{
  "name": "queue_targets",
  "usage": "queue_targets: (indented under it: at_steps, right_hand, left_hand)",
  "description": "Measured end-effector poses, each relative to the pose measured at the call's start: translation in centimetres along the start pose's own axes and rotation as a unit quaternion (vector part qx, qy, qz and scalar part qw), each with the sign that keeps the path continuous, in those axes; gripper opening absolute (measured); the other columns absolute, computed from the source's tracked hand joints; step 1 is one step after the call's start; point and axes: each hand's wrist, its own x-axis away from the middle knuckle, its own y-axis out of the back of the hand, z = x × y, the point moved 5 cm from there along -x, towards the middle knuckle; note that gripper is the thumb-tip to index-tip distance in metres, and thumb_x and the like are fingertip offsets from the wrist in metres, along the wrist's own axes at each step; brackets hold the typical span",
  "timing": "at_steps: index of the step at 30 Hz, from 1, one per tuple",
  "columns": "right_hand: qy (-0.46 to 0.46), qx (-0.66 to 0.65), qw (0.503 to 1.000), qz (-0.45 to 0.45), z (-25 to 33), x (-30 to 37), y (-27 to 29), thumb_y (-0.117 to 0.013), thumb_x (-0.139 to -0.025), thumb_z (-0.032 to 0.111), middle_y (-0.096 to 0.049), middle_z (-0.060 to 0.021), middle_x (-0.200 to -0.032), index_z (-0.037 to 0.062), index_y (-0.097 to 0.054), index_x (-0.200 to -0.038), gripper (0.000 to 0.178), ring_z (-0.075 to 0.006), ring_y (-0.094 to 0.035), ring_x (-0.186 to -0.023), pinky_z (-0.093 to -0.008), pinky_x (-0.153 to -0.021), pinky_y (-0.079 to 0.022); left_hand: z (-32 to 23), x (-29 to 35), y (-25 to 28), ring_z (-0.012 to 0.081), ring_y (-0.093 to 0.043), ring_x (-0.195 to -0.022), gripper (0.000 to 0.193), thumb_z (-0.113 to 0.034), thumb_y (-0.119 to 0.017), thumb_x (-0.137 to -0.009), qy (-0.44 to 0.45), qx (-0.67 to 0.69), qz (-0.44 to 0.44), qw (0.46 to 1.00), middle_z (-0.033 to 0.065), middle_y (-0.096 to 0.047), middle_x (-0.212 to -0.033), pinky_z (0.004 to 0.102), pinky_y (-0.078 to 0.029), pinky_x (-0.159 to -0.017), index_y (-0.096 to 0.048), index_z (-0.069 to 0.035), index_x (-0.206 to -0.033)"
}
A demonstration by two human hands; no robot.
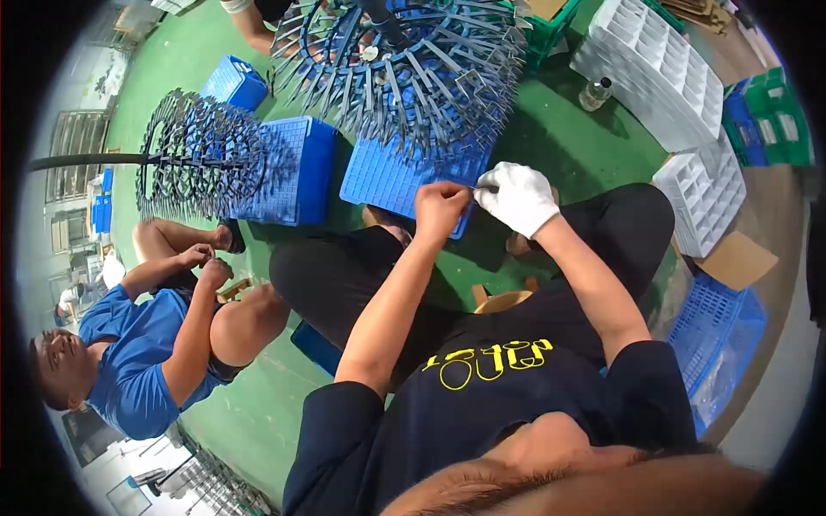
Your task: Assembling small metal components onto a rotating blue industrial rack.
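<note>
My bare left hand (440,209) is closed in a pinch, fingertips pressed together. Close beside it, my right hand (521,201) in a white glove is closed too. A small dark piece (487,188) shows between the fingertips of both hands; it is too small to name. Just beyond them stands a large round rack (404,69) with rings of many thin metal prongs around a central post. Under the rack is a blue plastic crate (383,185), turned with its gridded face up. The crate's far part is hidden by the prongs.
A co-worker in a blue shirt (142,361) sits at the left, hands together, near a second pronged rack (202,159) and another blue crate (311,163). White compartment trays (658,64), a bottle (594,95) and a blue basket (714,335) stand at the right.
</note>
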Motion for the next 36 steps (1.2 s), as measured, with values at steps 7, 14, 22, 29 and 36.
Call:
queue_targets:
  at_steps: [7, 14, 22, 29, 36]
  right_hand:
    - [-0.019, 0.101, 0.994, 0.025, -1.2, -1.8, -1.1, -0.06, -0.073, 0.029, -0.064, -0.0063, -0.071, 0.0119, -0.066, -0.071, 0.018, -0.0314, -0.059, -0.06, -0.0401, -0.055, -0.046]
    - [-0.125, 0.003, 0.985, -0.121, -2.9, -2.1, -3.2, -0.062, -0.071, 0.023, -0.061, -0.0035, -0.069, 0.0126, -0.065, -0.072, 0.011, -0.0274, -0.057, -0.059, -0.0376, -0.054, -0.045]
    - [-0.067, -0.055, 0.976, -0.201, -3.0, -2.0, -3.8, -0.065, -0.071, 0.016, -0.059, -0.0017, -0.066, 0.0124, -0.064, -0.072, 0.003, -0.0241, -0.056, -0.055, -0.0334, -0.05, -0.043]
    - [-0.032, 0.021, 0.981, -0.191, -2.4, -3.0, -3.4, -0.066, -0.071, 0.016, -0.057, -0.0013, -0.064, 0.013, -0.064, -0.071, 0.004, -0.0229, -0.054, -0.052, -0.0327, -0.049, -0.042]
    - [-0.041, 0.022, 0.979, -0.199, -2.3, -3.4, -3.5, -0.067, -0.071, 0.016, -0.056, -0.0015, -0.062, 0.014, -0.063, -0.069, 0.005, -0.0224, -0.053, -0.05, -0.0331, -0.048, -0.042]
  left_hand:
    - [-2.9, -2.0, 0.0, 0.0085, -0.043, -0.047, 0.011, -0.019, -0.064, -0.081, -0.069, -0.091, -0.043, 0.993, 0.002, -0.058, -0.069, 0.0186, -0.033, -0.042, -0.066, -0.008, -0.079]
    - [-1.3, -4.6, -0.9, 0.0066, -0.039, -0.047, 0.012, -0.021, -0.067, -0.081, 0.091, 0.158, -0.032, 0.983, -0.0005, -0.053, -0.067, 0.0184, -0.029, -0.041, -0.065, -0.01, -0.082]
    - [-1.2, -7.7, -1.4, 0.0057, -0.036, -0.047, 0.014, -0.021, -0.07, -0.08, 0.081, 0.279, -0.045, 0.956, -0.0019, -0.048, -0.066, 0.0195, -0.026, -0.041, -0.064, -0.009, -0.084]
    - [-1.4, -8.5, -1.1, 0.0049, -0.033, -0.047, 0.017, -0.021, -0.073, -0.08, 0.063, 0.383, -0.03, 0.921, -0.0031, -0.044, -0.066, 0.0205, -0.023, -0.04, -0.063, -0.009, -0.086]
    - [-1.4, -8.8, -1.0, 0.0048, -0.033, -0.047, 0.017, -0.02, -0.073, -0.079, 0.045, 0.403, -0.006, 0.914, -0.003, -0.044, -0.065, 0.0203, -0.022, -0.04, -0.063, -0.007, -0.083]
